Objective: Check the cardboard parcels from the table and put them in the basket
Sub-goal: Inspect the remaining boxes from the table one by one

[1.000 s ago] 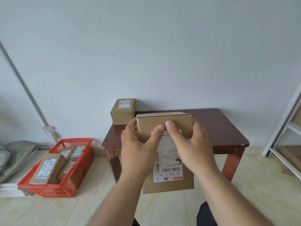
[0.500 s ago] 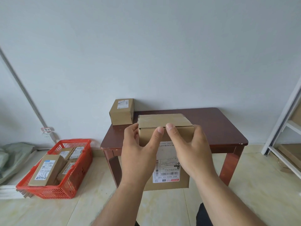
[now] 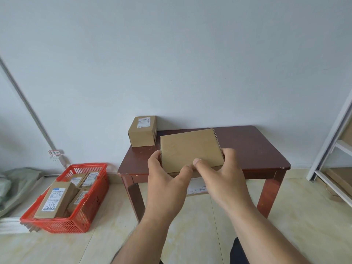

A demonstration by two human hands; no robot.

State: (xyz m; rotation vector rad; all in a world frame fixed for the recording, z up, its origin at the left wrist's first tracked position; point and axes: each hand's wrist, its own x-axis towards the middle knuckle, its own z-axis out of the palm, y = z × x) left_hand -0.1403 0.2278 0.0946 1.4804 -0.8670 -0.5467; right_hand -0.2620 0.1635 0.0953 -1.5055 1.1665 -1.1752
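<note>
We hold the parcel (image 3: 190,149) in both hands above the table's (image 3: 257,149) front edge, plain side up, label (image 3: 197,188) facing down; left hand (image 3: 165,180) and right hand (image 3: 219,180) grip its sides, thumbs on top. Second parcel (image 3: 142,133) sits at the table's back left corner; red basket (image 3: 91,212) on the floor, left, holds several parcels

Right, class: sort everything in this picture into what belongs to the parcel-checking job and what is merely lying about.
Job:
held parcel, gripped by left hand and right hand
small parcel on the table
red basket holding parcels

Lying about:
green bag
white shelf frame
wall socket
</note>
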